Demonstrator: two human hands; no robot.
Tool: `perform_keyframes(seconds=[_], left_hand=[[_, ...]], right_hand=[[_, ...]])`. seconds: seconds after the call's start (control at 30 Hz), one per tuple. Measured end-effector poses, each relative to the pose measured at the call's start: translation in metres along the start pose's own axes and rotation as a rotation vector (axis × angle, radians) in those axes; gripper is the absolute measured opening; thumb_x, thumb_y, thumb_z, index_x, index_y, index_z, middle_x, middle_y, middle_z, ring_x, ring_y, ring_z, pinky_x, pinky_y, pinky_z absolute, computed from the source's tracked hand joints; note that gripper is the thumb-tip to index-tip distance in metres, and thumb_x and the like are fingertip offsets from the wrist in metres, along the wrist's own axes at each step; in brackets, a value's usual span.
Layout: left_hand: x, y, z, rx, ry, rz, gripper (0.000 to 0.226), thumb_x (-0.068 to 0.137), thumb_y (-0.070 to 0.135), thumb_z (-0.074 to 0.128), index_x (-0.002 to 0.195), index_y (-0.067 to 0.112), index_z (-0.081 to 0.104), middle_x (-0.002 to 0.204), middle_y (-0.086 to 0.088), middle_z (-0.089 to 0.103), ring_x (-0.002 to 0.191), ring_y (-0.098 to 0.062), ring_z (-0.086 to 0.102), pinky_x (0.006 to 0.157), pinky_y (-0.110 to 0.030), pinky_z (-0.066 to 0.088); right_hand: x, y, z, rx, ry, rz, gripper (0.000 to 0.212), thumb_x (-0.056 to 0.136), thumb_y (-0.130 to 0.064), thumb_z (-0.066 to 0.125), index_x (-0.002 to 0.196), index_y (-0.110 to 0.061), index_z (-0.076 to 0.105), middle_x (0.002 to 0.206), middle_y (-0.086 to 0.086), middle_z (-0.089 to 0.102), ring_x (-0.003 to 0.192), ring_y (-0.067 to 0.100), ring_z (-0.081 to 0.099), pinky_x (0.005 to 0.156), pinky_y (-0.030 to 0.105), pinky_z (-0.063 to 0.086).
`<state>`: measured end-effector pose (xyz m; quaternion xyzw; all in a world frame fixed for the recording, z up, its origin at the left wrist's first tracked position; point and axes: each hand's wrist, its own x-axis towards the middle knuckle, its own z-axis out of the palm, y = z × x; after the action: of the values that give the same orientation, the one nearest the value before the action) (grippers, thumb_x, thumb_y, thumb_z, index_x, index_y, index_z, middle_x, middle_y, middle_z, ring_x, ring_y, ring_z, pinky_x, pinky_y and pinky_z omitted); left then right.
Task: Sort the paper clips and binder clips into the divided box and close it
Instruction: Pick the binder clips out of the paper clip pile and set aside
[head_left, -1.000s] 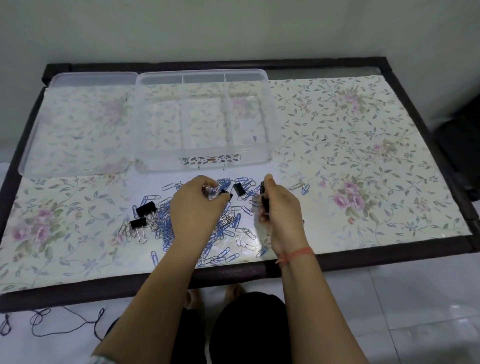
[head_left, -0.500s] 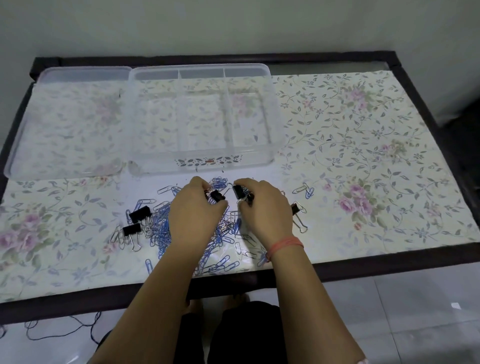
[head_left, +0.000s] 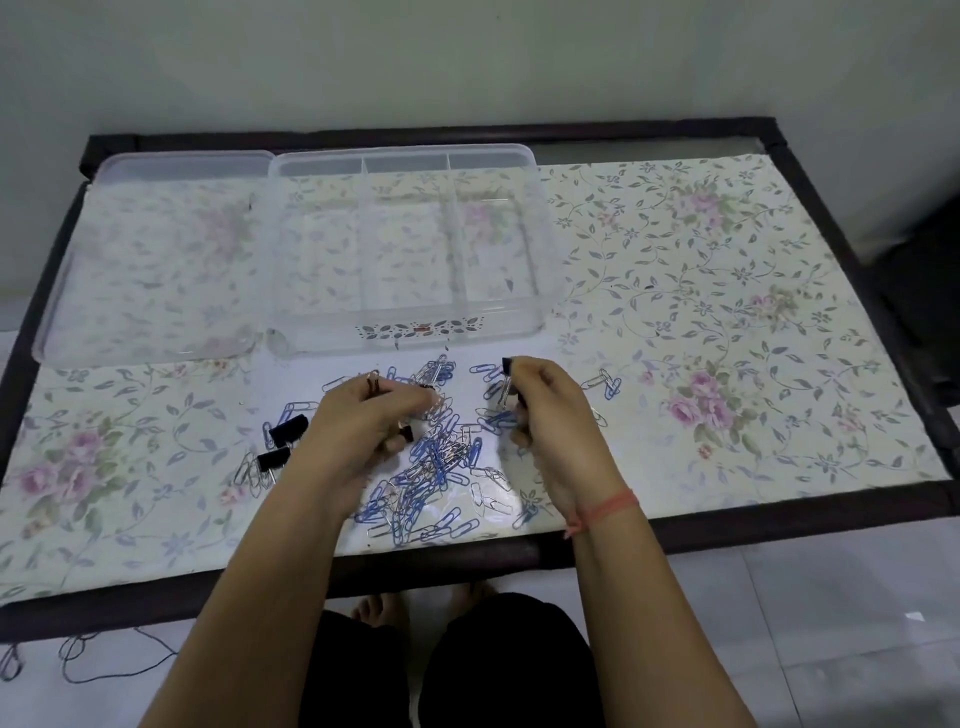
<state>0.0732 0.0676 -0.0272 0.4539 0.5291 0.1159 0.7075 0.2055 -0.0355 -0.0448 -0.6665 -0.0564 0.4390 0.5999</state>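
Note:
A heap of blue and silver paper clips (head_left: 436, 470) lies near the table's front edge. Two black binder clips (head_left: 291, 428) (head_left: 272, 460) rest at the heap's left side. My left hand (head_left: 358, 423) hovers over the heap with fingers closed on small black binder clips (head_left: 406, 431). My right hand (head_left: 545, 410) is raised a little at the heap's right and pinches a black binder clip (head_left: 506, 365) with its wire handle hanging down. The clear divided box (head_left: 415, 332) stands open just behind the heap, its compartments empty.
The box's clear lid (head_left: 150, 249) lies flat to the left of the box. A pair of paper clips (head_left: 605, 383) sits apart on the right. The floral table cover (head_left: 727, 312) spreads to the right. A dark table frame (head_left: 701, 525) runs along the front.
My right hand has drawn back to the right and lifted with a binder clip pinched in it. My left hand stays over the heap, still closed on clips.

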Motion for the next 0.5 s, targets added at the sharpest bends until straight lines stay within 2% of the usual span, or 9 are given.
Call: perform_keyframes(seconds=[0.07, 0.13, 0.2, 0.27, 0.37, 0.5], left_hand=[[-0.003, -0.001, 0.001, -0.106, -0.07, -0.042, 0.005, 0.07, 0.011, 0.071, 0.068, 0.009, 0.067, 0.073, -0.01, 0.064, 0.047, -0.009, 0.041, 0.039, -0.016, 0.03], [-0.007, -0.003, 0.005, -0.25, -0.098, -0.048, 0.011, 0.08, -0.001, 0.057, 0.073, 0.004, 0.062, 0.074, -0.009, 0.068, 0.037, -0.003, 0.033, 0.036, -0.014, 0.029], [-0.012, -0.005, 0.006, -0.368, -0.115, -0.044, 0.019, 0.082, -0.009, 0.048, 0.084, 0.008, 0.056, 0.072, -0.006, 0.064, 0.039, -0.004, 0.035, 0.037, -0.014, 0.032], [-0.017, -0.007, 0.005, -0.435, -0.156, -0.043, 0.031, 0.081, -0.011, 0.041, 0.088, 0.014, 0.058, 0.07, -0.003, 0.059, 0.045, -0.007, 0.041, 0.039, -0.017, 0.041], [-0.027, -0.008, 0.008, -0.513, -0.209, -0.075, 0.034, 0.081, -0.01, 0.037, 0.089, 0.011, 0.061, 0.064, -0.002, 0.057, 0.055, -0.012, 0.058, 0.056, -0.027, 0.058], [-0.032, -0.004, 0.04, -0.555, -0.21, -0.125, 0.03, 0.082, -0.015, 0.032, 0.082, 0.002, 0.056, 0.072, -0.012, 0.056, 0.068, -0.026, 0.072, 0.071, -0.037, 0.06]], right_hand=[[-0.003, -0.001, -0.002, 0.297, -0.066, 0.122, 0.017, 0.094, -0.025, 0.048, 0.09, -0.011, 0.058, 0.065, 0.001, 0.049, 0.052, 0.013, 0.038, 0.05, 0.027, 0.031], [-0.01, 0.002, -0.005, 0.533, -0.145, 0.191, 0.018, 0.091, -0.022, 0.046, 0.086, -0.011, 0.06, 0.07, 0.004, 0.054, 0.052, 0.013, 0.039, 0.049, 0.024, 0.033], [-0.018, 0.006, -0.009, 0.689, -0.232, 0.216, 0.022, 0.085, -0.029, 0.046, 0.086, -0.012, 0.061, 0.074, 0.006, 0.057, 0.053, 0.014, 0.042, 0.046, 0.021, 0.037], [-0.021, 0.008, -0.014, 0.768, -0.253, 0.222, 0.034, 0.087, -0.042, 0.043, 0.082, -0.013, 0.06, 0.07, 0.006, 0.057, 0.052, 0.015, 0.046, 0.042, 0.019, 0.04], [-0.021, 0.006, -0.018, 0.828, -0.145, 0.281, 0.038, 0.091, -0.043, 0.048, 0.068, -0.015, 0.056, 0.06, 0.003, 0.053, 0.046, 0.011, 0.049, 0.035, 0.015, 0.038], [-0.021, 0.0, -0.03, 1.003, 0.07, 0.339, 0.033, 0.09, -0.033, 0.058, 0.065, -0.012, 0.056, 0.055, 0.003, 0.051, 0.043, 0.008, 0.048, 0.033, 0.013, 0.038]])
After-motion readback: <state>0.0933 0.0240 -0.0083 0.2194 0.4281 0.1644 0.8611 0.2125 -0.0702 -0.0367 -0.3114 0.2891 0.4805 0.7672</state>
